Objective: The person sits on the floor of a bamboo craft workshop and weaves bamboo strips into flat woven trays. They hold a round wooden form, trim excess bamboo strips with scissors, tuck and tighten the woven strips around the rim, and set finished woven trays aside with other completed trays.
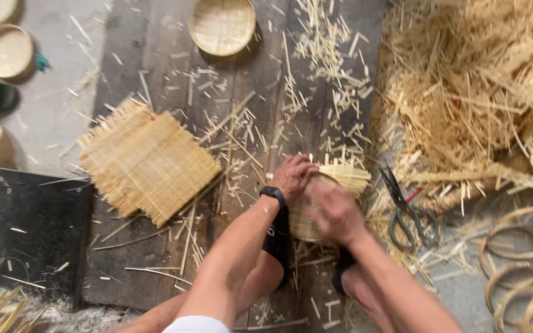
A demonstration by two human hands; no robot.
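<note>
My right hand (335, 213) is motion-blurred and hides much of the half-woven basket (308, 219); the bamboo hoops (519, 271) are cut off at the right edge.

My left hand (292, 176) and right hand (334, 213) both grip a half-woven bamboo basket (331, 185) on the plank floor (155, 61). Scissors (405, 206) lie just right of it; a flat woven mat (146, 160) lies to the left.

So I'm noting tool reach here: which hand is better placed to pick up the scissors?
Probably the right. The right hand rests on the half-woven basket on the side facing the scissors, which lie just past it on the floor. The left hand grips the basket's far side, farther from them.
</note>
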